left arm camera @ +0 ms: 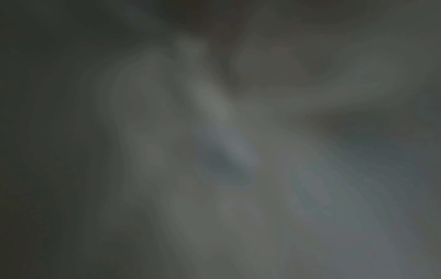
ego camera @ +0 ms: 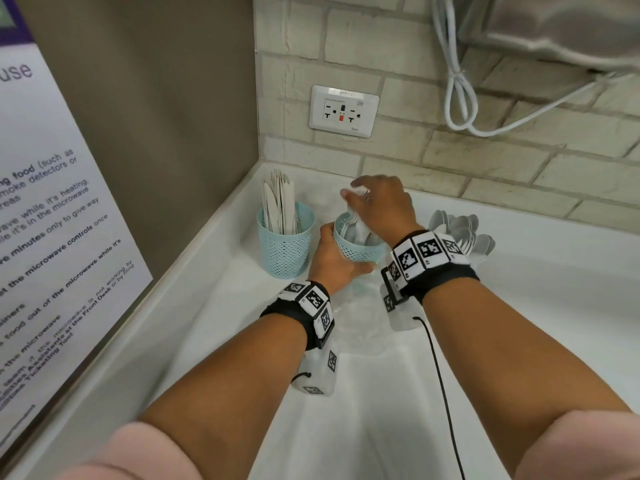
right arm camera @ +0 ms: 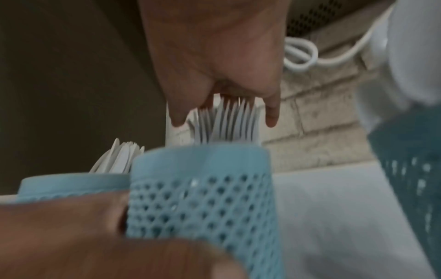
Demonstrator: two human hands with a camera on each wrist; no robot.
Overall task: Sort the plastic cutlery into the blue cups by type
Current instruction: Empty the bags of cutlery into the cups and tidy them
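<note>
Both forearms are bare below pushed-up pink sleeves (ego camera: 145, 448). Each wrist wears a black strap (ego camera: 440, 278) ringed with white blocks printed with black square markers; a thin black cable (ego camera: 440, 382) trails from the right strap.

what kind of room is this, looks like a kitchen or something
Probably a shared office or dorm kitchenette: a posted notice sets out microwave rules, a wall outlet sits in the brick-tile backsplash, and blue cups of plastic cutlery stand on the white counter.
</note>
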